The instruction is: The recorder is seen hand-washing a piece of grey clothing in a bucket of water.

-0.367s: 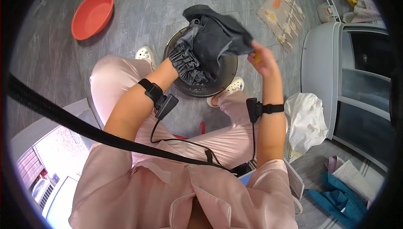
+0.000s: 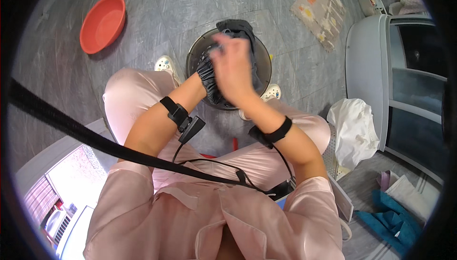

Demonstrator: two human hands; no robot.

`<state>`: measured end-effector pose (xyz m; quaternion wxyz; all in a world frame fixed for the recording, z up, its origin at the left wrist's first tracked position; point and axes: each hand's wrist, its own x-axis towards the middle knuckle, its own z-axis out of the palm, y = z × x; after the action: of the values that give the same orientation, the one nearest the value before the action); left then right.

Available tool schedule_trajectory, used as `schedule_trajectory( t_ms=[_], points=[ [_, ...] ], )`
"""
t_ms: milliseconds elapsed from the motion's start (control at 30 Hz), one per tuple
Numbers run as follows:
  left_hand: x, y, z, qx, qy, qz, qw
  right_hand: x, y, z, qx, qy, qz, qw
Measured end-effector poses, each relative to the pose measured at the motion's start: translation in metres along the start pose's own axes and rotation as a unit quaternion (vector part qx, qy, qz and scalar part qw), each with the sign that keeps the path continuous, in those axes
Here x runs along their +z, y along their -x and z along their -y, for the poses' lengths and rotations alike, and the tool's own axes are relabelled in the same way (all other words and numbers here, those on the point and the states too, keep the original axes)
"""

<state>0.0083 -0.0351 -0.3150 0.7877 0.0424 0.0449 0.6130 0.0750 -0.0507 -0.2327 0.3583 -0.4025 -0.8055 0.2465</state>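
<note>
Cloth, dark grey, is lying in a round basin, one end reaching over the far rim. The left hand is hiding inside the gathered opening, its grip impossible to tell. The right hand is blurring above the basin's middle; whether it is gripping cannot be told.

Glare whitens the lower left — perhaps daylight — and motion blurs the right hand.

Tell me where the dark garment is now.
In the head view, the dark garment is in the upper middle, partly in the round basin and over its far rim, with the right hand in front of it.
</note>
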Motion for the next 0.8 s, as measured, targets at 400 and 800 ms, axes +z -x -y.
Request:
schedule_trajectory(
  t_ms=[400,800],
  points=[
    [-0.043,0.012,0.006,-0.019,0.026,0.235,0.971,0.008,0.013,-0.003,0.036,0.064,0.020,0.997],
    [-0.033,0.020,0.014,0.080,-0.079,0.145,0.983,0.008,0.011,0.004,0.040,0.078,0.048,0.995]
  ],
)
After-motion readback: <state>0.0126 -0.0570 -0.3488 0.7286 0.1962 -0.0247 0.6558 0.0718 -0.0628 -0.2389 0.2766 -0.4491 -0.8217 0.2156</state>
